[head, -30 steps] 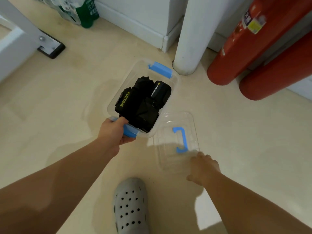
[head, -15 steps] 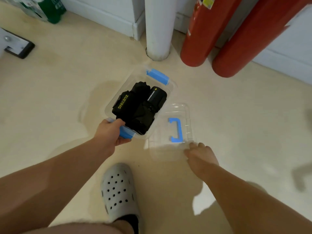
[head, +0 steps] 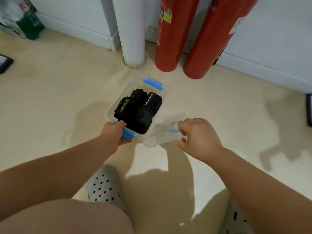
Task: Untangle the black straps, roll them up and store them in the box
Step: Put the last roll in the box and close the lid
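A clear plastic box with blue latches sits on the cream floor. Several rolled black straps fill it, one with yellow lettering. My left hand grips the box's near end, fingers curled round the blue latch. My right hand grips the clear lid with its blue handle and holds it tilted just off the floor, right of the box.
Two red cylinders and a white pipe stand against the wall behind the box. A green pack lies far left, dark flat objects at both edges. My grey clog stands below the hands.
My right hand has closed on the lid and lifted it off the floor, tilting it toward the box. The left hand kept its grip on the box's near end.
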